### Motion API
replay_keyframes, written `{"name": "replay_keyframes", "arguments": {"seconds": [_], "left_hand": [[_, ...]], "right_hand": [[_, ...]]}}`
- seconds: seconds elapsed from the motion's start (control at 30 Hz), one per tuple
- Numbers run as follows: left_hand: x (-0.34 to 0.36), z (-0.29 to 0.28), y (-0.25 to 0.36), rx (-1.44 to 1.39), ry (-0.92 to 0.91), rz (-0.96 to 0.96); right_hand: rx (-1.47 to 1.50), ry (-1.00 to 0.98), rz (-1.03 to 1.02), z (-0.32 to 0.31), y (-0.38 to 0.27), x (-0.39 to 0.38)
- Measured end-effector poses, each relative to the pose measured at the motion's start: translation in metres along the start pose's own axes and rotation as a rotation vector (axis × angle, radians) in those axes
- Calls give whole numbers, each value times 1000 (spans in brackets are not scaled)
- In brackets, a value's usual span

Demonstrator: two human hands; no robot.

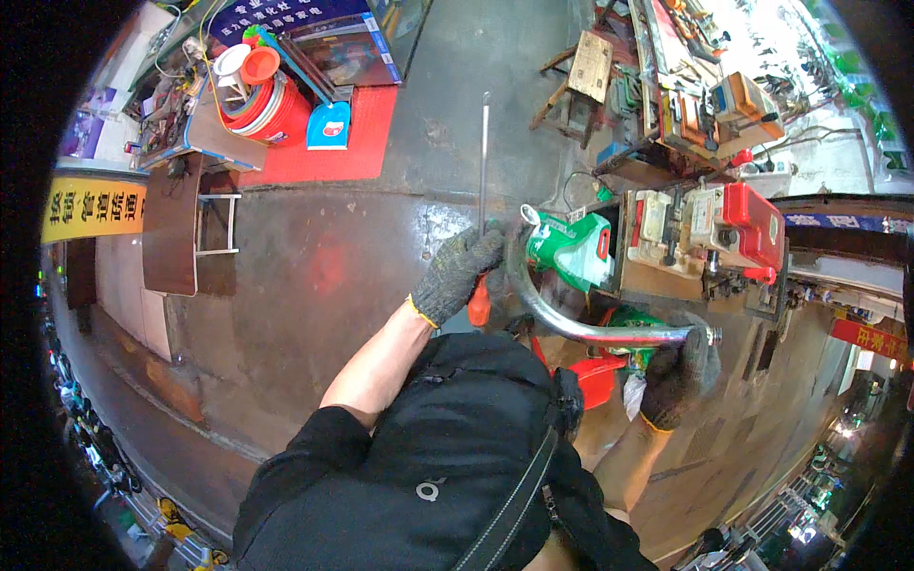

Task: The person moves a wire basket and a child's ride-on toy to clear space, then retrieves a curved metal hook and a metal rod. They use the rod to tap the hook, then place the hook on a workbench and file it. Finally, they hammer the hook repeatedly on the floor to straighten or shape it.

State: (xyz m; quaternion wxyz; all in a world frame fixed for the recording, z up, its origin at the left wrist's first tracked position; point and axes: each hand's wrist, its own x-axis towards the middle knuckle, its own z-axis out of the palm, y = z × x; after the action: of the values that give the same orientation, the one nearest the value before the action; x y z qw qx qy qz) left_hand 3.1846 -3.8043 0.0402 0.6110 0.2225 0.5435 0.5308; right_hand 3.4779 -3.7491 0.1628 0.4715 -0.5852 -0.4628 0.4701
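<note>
Clamped screwdriver [479,306] in left hand [459,274], curved pipe [592,333] in right hand [680,377] at four o'clock; apparently positioning pipe, next likely needed steadiness

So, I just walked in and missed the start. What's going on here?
A person is handling two things. The gloved left hand grips what looks like a long screwdriver, its shaft pointing away from the body. The gloved right hand holds a curved metal tube near its right end. A green container is just beyond the tube.
</note>
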Motion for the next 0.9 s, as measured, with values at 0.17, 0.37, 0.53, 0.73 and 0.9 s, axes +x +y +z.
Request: {"name": "replay_keyframes", "arguments": {"seconds": [0.17, 0.37, 0.53, 0.73, 0.9], "left_hand": [[3, -23, 2, -224, -20, 66], [3, -40, 47, -19, -147, 84], [19, -40, 89, -60, 140, -37], [69, -64, 103, -43, 163, -61], [156, -89, 102, -52, 243, -20]], "right_hand": [[318, -36, 116, 45, 40, 24], [238, -70, 171, 116, 85, 40], [555, -90, 487, 167, 68, 42], [510, -339, 550, 210, 46, 69], [320, -757, 666, 241, 69, 123]]}}
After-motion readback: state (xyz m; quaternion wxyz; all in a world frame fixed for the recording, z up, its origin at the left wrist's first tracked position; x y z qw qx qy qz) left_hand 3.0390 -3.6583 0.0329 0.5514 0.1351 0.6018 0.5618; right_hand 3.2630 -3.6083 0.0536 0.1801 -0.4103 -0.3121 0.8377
